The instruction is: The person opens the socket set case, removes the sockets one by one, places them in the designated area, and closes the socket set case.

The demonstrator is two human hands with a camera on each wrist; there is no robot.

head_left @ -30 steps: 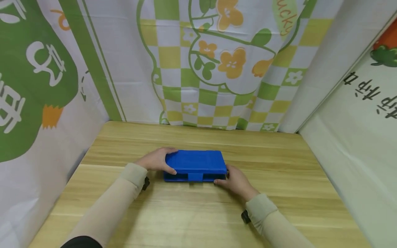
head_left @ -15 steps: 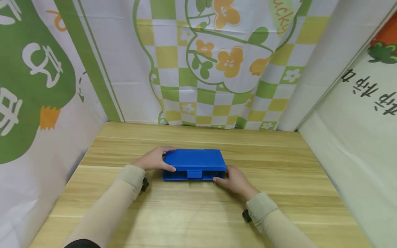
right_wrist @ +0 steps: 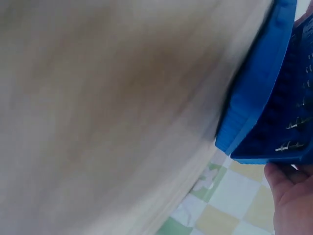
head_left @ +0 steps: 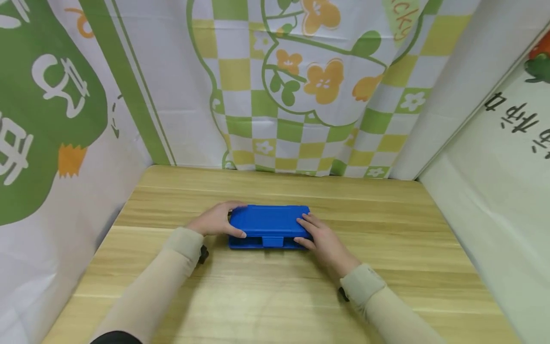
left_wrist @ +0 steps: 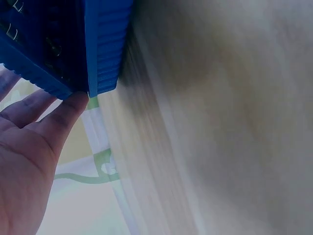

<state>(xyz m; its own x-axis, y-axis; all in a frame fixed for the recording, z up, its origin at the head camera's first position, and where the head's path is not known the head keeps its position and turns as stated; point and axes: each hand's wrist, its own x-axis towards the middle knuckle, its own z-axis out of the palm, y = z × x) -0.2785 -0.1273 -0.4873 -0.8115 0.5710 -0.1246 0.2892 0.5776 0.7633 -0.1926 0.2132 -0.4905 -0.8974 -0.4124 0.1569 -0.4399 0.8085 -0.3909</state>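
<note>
In the head view a blue plastic case (head_left: 270, 220) lies on the table, its lid raised a little over the base and a latch tab (head_left: 272, 241) at the front. My left hand (head_left: 216, 220) holds the lid's left end, thumb at the front edge and fingers toward the back. At the right end my right hand (head_left: 324, 239) rests its spread fingers on the lid, thumb by the front gap. Small shiny metal pieces (right_wrist: 293, 146) line the inside of the lid in the right wrist view. Through the gap in the left wrist view, metal pieces (left_wrist: 12, 32) show too.
The wooden table (head_left: 266, 296) has a patterned curtain (head_left: 296, 143) along its back edge. Printed cloth walls stand on the left (head_left: 99, 177) and right (head_left: 485, 181). Black straps (head_left: 203, 254) sit at the wrists.
My right hand has moved up from the case's right side, its fingers now over the lid's top corner. The left hand keeps its hold, and the lid stays partly raised.
</note>
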